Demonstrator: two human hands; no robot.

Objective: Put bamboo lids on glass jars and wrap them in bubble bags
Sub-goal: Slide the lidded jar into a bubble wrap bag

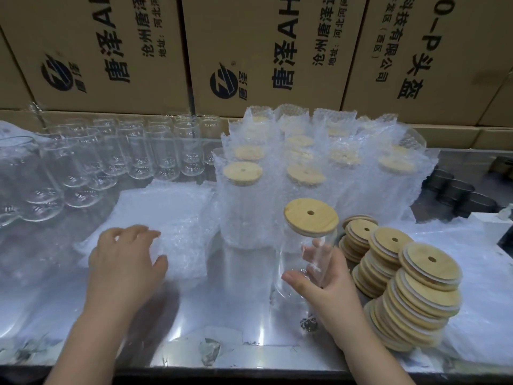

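Fingers (331, 259) and thumb of the right hand (330, 284) curl round a jar (291, 254) with a lid (311, 216) on, upright near the table's (222, 315) front edge. Left hand (125, 262) rests on the bags (172, 215) mid-table, fingers loosely spread. Wrapped jars (244, 207) stand behind, bare jars (155, 154) back left, lid stacks (416, 298) right.

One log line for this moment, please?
right hand: grips clear glass jar, round bamboo lid on | left hand: touches flat clear bubble bags
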